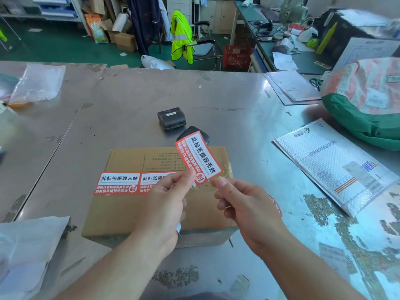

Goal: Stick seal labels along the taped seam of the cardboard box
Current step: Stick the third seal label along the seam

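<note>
Cardboard box [121,213] lies flat on the steel tabletop [121,118], at 6 o'clock from view centre, close in front of the person. Its taped seam [225,172] runs 9 to 3 o'clock across the top. The first stuck label [118,183] sits on the seam at the 9 o'clock end. The second stuck label [155,180] butts against it on the 3 o'clock side and is partly hidden by the left hand [166,204]. The seam's 3 o'clock end shows bare tape.

The loose seal label [199,158], a red border round a white panel, is held in the air over the box's 1 o'clock corner. It is tilted, with its long axis running 11 to 5 o'clock.

Left grip: thumb and forefinger closed in a pinch on the loose label's lower edge, other fingers curled.
Right hand [242,204]: grip closed, thumb tip and bent forefinger nipping the label's 5 o'clock corner. The contact is slight.

A small black printer [172,118] sits at 12 o'clock from the box, apart from it. A dark device [190,132] lies just past the box's far edge, mostly behind the loose label. A bubble mailer [331,165] lies at 3 o'clock, well apart, and a green sack [368,126] at 2 o'clock.
</note>
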